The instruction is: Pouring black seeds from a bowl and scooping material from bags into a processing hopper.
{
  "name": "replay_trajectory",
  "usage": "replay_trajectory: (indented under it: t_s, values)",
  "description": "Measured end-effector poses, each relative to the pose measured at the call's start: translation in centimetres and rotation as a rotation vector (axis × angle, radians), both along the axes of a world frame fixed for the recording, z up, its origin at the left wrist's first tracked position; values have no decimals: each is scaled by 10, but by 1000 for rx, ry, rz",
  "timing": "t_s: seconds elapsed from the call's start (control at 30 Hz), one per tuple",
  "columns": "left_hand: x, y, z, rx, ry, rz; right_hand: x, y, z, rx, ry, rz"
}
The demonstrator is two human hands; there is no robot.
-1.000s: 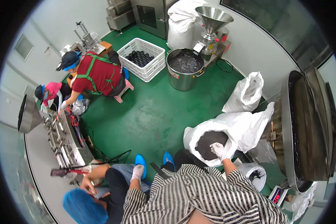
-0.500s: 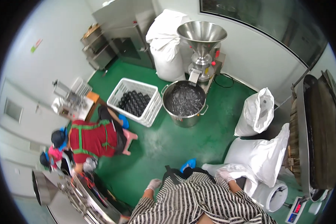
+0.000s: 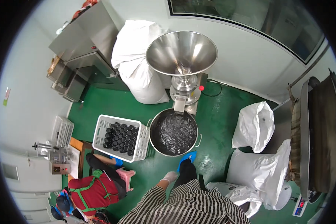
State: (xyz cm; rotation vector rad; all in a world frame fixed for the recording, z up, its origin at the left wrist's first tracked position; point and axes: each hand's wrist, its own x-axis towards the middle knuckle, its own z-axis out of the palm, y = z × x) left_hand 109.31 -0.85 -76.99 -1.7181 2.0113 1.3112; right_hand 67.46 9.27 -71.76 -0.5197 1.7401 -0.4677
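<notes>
My left hand [image 3: 170,176], in a thin white glove, hangs low beside my dark trousers. Its fingers look loosely extended, and I see nothing in them. The nearest thing ahead of it is a large steel pot [image 3: 155,145] on the floor, holding glossy black paste [image 3: 177,130]. Over the pot's far rim reaches the flat spout [image 3: 180,104] of a steel grinding machine with a wide funnel [image 3: 182,52]. My right hand is out of sight. One foot in a blue shoe cover [image 3: 186,158] is close to the pot.
Left of the pot, a white crate [image 3: 140,147] holds black round containers [image 3: 120,137]. A co-worker in maroon [image 3: 95,192] sits by a pink stool [image 3: 126,175]. White sacks [image 3: 252,166] line the right, near a scale [image 3: 299,206]. Another tall sack [image 3: 145,84] stands beside the grinder.
I have moved forward, so the pot and grinder are nearer. My right hand, earlier at the open white sack on the right, has left the view. My left hand still hangs at my side.
</notes>
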Motion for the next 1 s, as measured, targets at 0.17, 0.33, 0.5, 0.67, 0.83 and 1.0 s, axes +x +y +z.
replay_trajectory:
  t_s: [0.17, 0.33, 0.5, 0.67, 0.83, 1.0]
  values:
    - [-46, -86, 15, 15, 274, 175, 10, -78, 31, 1, 63, -8]
    - [-62, -103, 23, 179, 242, 172, 48, -116, 44, 28, 77, -31]
    - [-51, -95, 3, 289, 210, -13, 66, -146, 58, 19, 109, -62]
    - [-47, -100, 9, 283, 169, -168, 90, -132, 77, 31, 146, -157]
    - [-36, -98, -3, 121, 172, -155, 133, -33, 118, 123, 128, -249]
    - [-48, -119, 12, 228, 42, -285, 164, 67, 89, 70, -121, -799]
